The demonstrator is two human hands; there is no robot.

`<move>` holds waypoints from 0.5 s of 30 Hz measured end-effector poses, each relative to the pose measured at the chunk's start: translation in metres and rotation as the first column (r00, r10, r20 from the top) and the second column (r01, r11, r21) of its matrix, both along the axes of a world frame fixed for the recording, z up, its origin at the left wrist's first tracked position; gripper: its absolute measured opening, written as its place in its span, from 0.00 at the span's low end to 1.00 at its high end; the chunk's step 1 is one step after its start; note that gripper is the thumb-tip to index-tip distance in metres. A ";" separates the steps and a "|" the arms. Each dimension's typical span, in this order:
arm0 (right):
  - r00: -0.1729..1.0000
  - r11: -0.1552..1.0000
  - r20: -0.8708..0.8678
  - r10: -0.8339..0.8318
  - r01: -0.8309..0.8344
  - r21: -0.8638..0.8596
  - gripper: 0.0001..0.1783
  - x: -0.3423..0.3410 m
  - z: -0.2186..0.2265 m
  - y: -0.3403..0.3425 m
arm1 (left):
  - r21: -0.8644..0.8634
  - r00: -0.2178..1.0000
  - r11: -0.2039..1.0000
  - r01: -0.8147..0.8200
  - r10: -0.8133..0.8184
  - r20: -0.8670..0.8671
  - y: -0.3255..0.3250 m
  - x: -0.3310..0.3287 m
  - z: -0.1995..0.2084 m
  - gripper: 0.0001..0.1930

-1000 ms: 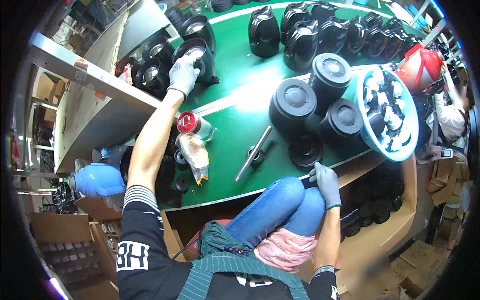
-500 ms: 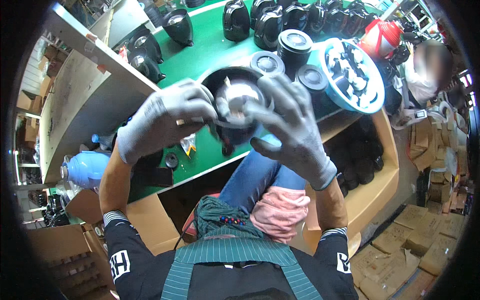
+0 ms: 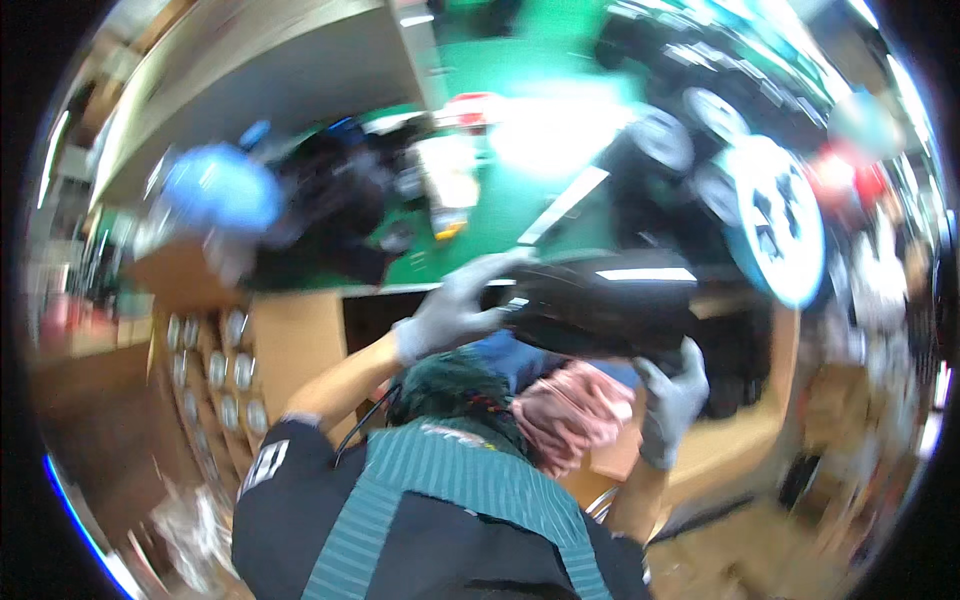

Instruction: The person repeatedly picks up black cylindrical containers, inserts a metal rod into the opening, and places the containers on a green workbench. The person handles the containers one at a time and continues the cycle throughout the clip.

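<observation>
A glossy black jug body (image 3: pixel 600 305) lies on its side in the air between the two gloved hands, over the near edge of the green worktop (image 3: pixel 550 40) and in front of the person's lap. Its long axis runs mostly left to right, roughly along that near edge rather than pointing across it.

The left hand (image 3: pixel 455 315) is at the left end, its fingers bent and seemingly closed around the end of the body, so the jug body stretches away to this hand's right. The right hand (image 3: pixel 675 400) sits below the right end, partly open, thumb and fingers spread upward; the jug body lies up and to the left of it. Blur hides whether these fingers bear its weight or only touch, so I cannot tell how firm that hold is. Of the two, the left hand looks nearer the worktop's edge, and the right one nearer the lap, where a pink cloth (image 3: pixel 575 415) is bunched.

Just beyond the left end, a metal rod (image 3: pixel 565 205) slants across the worktop, rising to the right. Toward the worktop's right end stand dark lidded cylinders (image 3: pixel 660 140), with a light-blue basin (image 3: pixel 812 270) of small parts beside them
</observation>
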State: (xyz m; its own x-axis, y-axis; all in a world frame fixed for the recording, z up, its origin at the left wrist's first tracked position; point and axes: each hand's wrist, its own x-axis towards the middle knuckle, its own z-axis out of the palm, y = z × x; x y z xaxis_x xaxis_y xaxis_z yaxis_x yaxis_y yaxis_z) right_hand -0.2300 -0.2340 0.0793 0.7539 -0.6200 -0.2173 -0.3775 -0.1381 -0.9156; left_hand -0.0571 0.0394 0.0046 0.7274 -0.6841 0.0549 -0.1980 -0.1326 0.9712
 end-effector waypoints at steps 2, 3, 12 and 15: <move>1.000 0.999 0.008 0.006 -0.006 -0.051 0.34 0.002 -0.002 0.004 | -0.083 0.941 0.995 -0.056 0.080 0.327 -0.014 0.005 -0.019 0.29; 1.000 1.000 0.016 -0.014 0.014 -0.017 0.30 0.005 -0.002 0.009 | -0.086 0.933 0.988 -0.127 0.148 0.329 -0.019 0.004 -0.021 0.29; 0.853 0.853 0.049 0.520 -0.515 -0.085 0.17 0.043 -0.003 0.026 | -0.079 0.906 0.950 -0.303 0.261 -0.333 0.011 0.010 -0.084 0.21; 0.750 0.754 0.077 0.657 -0.656 -0.048 0.18 0.090 -0.002 0.002 | -0.015 0.877 0.957 -0.290 0.260 -0.404 0.029 0.017 -0.101 0.23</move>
